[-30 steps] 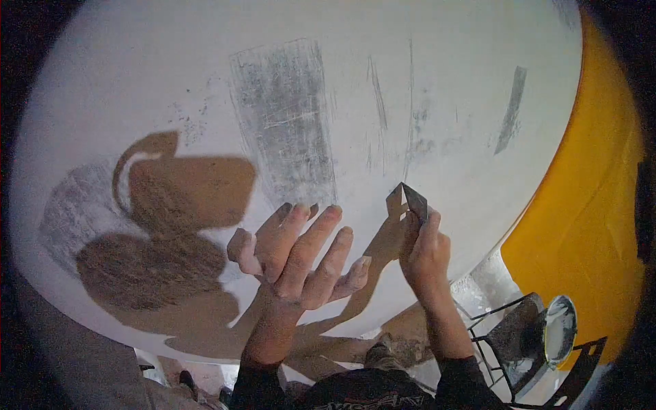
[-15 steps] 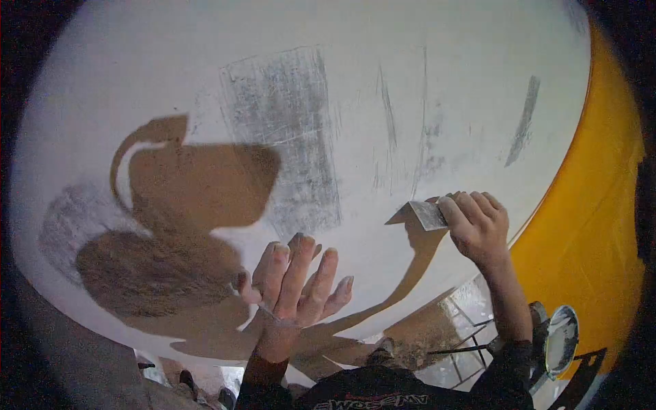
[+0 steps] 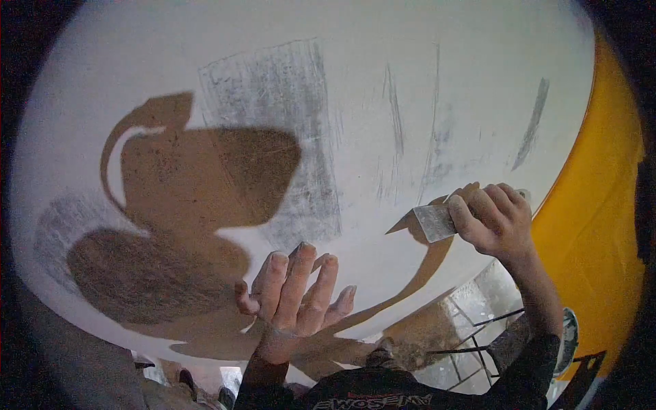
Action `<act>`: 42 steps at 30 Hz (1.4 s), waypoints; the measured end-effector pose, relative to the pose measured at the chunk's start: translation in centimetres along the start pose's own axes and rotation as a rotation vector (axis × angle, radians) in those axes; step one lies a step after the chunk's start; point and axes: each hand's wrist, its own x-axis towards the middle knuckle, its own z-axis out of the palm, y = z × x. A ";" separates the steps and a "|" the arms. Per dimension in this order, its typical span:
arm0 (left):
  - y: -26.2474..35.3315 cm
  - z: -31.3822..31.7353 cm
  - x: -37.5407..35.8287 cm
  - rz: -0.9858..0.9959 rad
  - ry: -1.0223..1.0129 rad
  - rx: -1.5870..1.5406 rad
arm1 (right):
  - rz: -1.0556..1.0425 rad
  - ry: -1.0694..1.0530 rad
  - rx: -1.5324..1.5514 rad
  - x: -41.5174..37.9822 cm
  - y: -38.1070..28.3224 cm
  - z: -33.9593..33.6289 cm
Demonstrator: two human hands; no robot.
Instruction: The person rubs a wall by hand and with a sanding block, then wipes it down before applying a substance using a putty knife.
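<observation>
A large white curved surface (image 3: 369,89) fills most of the view, with grey patches and streaks on it. My right hand (image 3: 495,219) is wrapped round a flat metal scraper (image 3: 434,222), whose blade points left close to the white surface. My left hand (image 3: 294,290) is raised at the lower middle with its fingers apart and nothing in it. Whether its fingertips touch the surface cannot be made out. Brown shadows lie across the surface to the left and below the scraper.
A yellow surface (image 3: 588,225) borders the white one on the right. A bucket (image 3: 568,342), partly hidden by my right arm, stands at the lower right near a dark metal frame (image 3: 475,345). Shoes show at the bottom left.
My right hand has moved a little to the right with the scraper, and the blade has turned. The shadow of my head has shifted slightly. My left hand has barely moved.
</observation>
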 end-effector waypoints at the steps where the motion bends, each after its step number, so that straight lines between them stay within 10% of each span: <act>1: 0.0 0.0 0.0 0.002 -0.015 0.002 | -0.003 0.001 0.022 0.0 0.0 0.1; 42: 3.9 1.2 3.7 0.056 0.019 -0.008 | -0.086 -0.184 -0.125 0.0 1.4 -3.4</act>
